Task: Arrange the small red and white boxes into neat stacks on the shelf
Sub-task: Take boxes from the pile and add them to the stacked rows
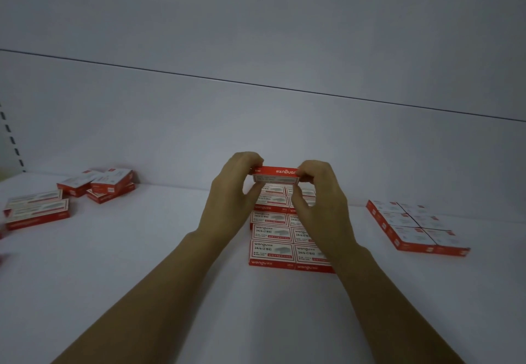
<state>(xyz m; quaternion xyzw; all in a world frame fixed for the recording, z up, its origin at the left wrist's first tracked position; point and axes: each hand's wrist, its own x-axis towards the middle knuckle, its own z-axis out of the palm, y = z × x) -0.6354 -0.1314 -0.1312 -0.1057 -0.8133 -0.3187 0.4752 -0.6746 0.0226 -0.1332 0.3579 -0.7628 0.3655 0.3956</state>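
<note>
Left hand [233, 192], right hand [321, 201] pinch ends of wengu box [276, 174] above 24/6 stack [270, 247].

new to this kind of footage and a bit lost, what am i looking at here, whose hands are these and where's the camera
There is no machine here: a person works with bare hands. The one picture comes from a camera worn on the person's head, looking forward and down. The left hand and right hand hold one small red and white box between them, fingers pinching its ends, above the far end of a tidy block of boxes in the middle of the white shelf. A second block lies to the right, and loose boxes lie jumbled to the left.
</note>
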